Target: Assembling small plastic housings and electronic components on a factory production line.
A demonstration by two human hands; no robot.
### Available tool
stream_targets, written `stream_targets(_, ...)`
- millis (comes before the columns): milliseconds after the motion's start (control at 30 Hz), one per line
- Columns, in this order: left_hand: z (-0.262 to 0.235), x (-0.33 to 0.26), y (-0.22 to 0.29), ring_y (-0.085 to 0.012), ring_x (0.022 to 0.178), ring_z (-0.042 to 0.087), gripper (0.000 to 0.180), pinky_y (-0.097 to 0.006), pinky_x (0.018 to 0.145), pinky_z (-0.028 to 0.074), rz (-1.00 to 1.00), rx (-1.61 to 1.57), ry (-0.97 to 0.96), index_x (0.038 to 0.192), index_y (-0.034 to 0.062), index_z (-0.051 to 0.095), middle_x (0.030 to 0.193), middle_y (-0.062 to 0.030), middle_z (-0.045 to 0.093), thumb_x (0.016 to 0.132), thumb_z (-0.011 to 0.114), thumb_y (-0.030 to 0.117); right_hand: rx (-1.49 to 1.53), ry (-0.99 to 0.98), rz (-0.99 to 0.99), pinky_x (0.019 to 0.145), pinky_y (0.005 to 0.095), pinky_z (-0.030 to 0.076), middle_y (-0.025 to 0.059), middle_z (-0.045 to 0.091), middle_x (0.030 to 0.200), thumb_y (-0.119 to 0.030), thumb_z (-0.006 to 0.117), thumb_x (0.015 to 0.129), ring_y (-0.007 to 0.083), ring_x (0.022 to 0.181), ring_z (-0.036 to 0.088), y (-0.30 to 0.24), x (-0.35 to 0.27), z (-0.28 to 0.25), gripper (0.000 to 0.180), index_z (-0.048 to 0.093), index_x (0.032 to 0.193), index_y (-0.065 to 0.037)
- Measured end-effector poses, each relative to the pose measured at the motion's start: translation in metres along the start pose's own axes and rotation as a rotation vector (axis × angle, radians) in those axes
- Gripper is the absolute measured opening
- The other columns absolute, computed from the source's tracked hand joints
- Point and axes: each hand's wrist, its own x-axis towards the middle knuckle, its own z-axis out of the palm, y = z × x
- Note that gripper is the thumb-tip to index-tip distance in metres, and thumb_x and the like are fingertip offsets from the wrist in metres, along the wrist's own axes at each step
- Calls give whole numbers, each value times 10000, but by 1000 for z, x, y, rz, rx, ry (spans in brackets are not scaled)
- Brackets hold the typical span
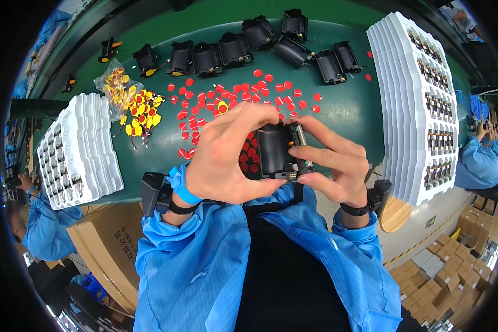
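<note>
My left hand [227, 155] and my right hand [335, 160] together grip one black plastic housing [274, 150] just above the green table's near edge [149, 149]. The left thumb runs under the housing and its fingers curl over the top. The right fingers press on the housing's right side, where a small metal part [299, 134] shows. Several red round stickers [232, 97] lie scattered on the table right behind the hands. Both forearms wear blue sleeves and black wrist devices.
A row of several black housings [232, 50] lines the table's far side. Yellow-and-red button parts [141, 113] and a clear bag of them [113, 83] lie at left. White tray stacks stand left [80, 149] and right [420, 99]. Cardboard boxes [108, 243] sit below; other workers in blue sit at both sides.
</note>
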Motion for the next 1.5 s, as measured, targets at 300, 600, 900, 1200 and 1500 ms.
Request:
stream_targets(300,-1,-1,-4,-264,838,676,651,-339,774,569,-29,-174,44,1116,-24,548,967,-147,624,579,873,150,-178,-31,-132,961,492,518,358,559,1285,-145,773,779,485,1151,615,-7,2,3,396,697,1098,78)
stream_targets(600,-1,-2,0,-265,825,668,619,-340,766,567,-33,-148,89,1077,-21,562,953,-138,620,575,875,161,-303,-148,-199,980,557,497,409,492,1310,-79,757,748,548,1195,549,-18,9,2,445,635,1125,123)
stream_targets(900,-1,-7,7,-324,919,630,669,-403,768,520,38,56,97,1094,-37,597,1014,-168,630,513,878,139,-97,10,-29,1143,570,302,356,436,1442,-176,700,792,516,1401,380,-22,-4,4,704,462,1376,137)
stream_targets(1200,13,-8,25,-364,963,643,606,-422,794,522,-72,95,160,1232,-68,570,1099,-204,657,736,842,149,-102,224,270,562,307,472,147,635,729,24,592,926,239,581,632,-23,-2,28,198,639,1112,72)
stream_targets(1500,24,-12,21,-243,772,709,372,-321,675,532,-180,-102,99,1133,-6,621,896,-133,693,780,735,12,-105,244,97,590,326,496,177,626,739,80,576,909,279,600,639,-26,-2,39,361,559,1263,149)
